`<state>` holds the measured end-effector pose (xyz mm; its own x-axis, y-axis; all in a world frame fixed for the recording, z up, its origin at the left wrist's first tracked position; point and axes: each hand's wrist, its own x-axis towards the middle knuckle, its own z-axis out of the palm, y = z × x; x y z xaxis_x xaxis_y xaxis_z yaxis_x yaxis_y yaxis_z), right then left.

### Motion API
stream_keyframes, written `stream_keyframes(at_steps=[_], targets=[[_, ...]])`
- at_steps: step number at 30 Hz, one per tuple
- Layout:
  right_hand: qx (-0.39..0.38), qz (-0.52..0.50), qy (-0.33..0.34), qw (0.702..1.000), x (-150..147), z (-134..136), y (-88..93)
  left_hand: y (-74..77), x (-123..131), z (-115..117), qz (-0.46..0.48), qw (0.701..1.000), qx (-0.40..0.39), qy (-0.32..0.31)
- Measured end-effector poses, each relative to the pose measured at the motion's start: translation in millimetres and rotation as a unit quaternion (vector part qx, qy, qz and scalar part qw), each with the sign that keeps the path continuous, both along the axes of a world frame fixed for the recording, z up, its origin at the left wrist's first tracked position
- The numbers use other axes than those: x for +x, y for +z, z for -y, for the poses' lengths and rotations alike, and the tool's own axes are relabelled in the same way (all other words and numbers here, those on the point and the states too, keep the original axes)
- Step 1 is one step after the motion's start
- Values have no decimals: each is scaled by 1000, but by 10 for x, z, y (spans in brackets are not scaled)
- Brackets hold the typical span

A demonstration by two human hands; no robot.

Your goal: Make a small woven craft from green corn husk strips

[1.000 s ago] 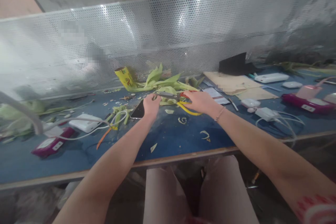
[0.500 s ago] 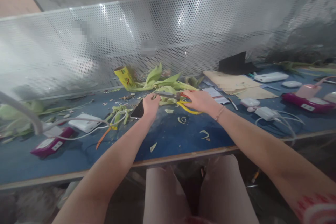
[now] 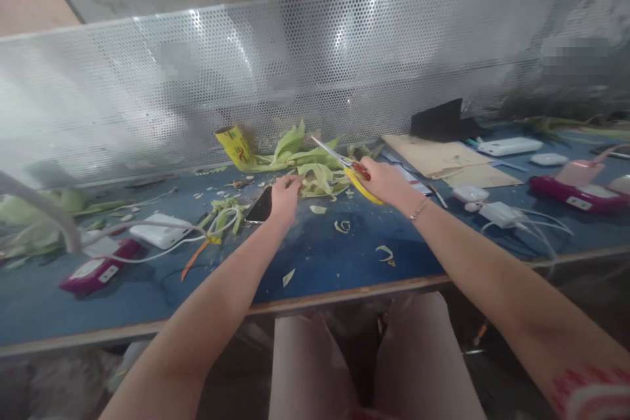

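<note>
My right hand (image 3: 381, 178) is closed round the handles of a pair of scissors (image 3: 363, 185), with yellow and red-orange grips. Its blades point up and to the left, above a pile of green leaves (image 3: 319, 177), and look closed. At the pile's left edge is my left hand (image 3: 286, 193), its fingers drawn together; what they pinch, if anything, is too small to make out. Beside that hand lies a black phone (image 3: 259, 207), partly covered by it. Pale leaf scraps (image 3: 317, 209) are scattered on the blue tabletop (image 3: 315, 256).
Behind the leaves stands a yellow printed cylinder (image 3: 237, 146) against a perforated metal screen (image 3: 315, 65). To the left are a magenta power strip (image 3: 101, 269), a white charger block (image 3: 160, 230) and cables. Cardboard (image 3: 433, 154), a second magenta strip (image 3: 575, 193) and white adapters (image 3: 499, 211) lie right.
The scissors have drawn back to the right from my left hand, and their blades now tilt upward. My left hand has hardly moved.
</note>
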<state>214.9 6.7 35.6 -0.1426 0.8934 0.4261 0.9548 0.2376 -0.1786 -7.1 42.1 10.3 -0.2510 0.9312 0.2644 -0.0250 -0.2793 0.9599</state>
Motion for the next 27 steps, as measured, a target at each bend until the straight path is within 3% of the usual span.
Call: stream_keyframes(at_steps=[5, 8, 11, 18, 21, 23, 25, 27], targets=[[-45, 1, -91, 995, 245, -95, 80, 95, 16, 84, 94, 989, -41, -106], [-102, 12, -105, 989, 360, -168, 89, 165, 12, 134, 154, 969, -57, -183], [-159, 62, -70, 983, 362, -197, 46, 215, 16, 164, 153, 970, -12, -187], [-193, 125, 6, 973, 107, -73, -85, 348, 29, 264, 55, 978, 98, -175], [-169, 91, 43, 980, 75, -29, -55, 423, 45, 356, 12, 976, 120, -179], [-169, -7, 132, 977, 37, -1, -33, 444, 70, 414, -17, 976, 131, -176], [-230, -162, 262, 923, -39, 28, -38, 428, 103, 450, -40, 973, 145, -176], [-296, -318, 355, 828, -131, 47, -72, 376, 135, 458, -64, 965, 163, -194]])
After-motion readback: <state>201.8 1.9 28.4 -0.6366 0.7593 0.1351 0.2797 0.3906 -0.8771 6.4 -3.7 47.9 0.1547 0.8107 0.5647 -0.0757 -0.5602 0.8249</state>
